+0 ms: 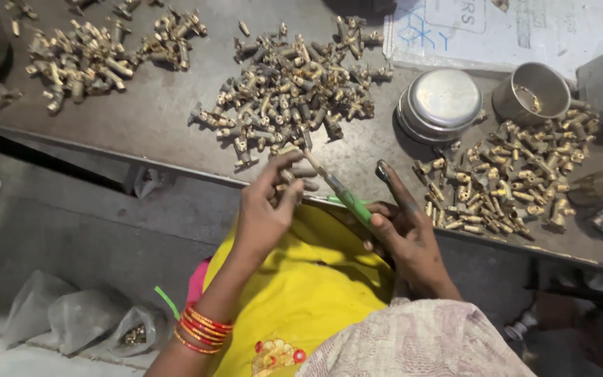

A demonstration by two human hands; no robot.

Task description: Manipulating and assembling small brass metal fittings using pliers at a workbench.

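My left hand (268,209) is closed around a small brass fitting (300,174) at the near edge of the metal worktable (155,119). My right hand (405,230) grips a green-handled tool (347,199), and the tool's thin tip meets the fitting in my left hand. My right forefinger sticks out, dark with grease. Just beyond my hands lies a large pile of brass fittings (291,87). Another pile of brass fittings (514,178) lies to the right of my right hand.
A third heap of fittings (92,52) lies at the far left. A round steel lidded tin (441,101) and a steel cup (533,91) stand at the back right, a plastic sheet (525,28) behind them. Plastic bags (78,318) lie on the floor at left.
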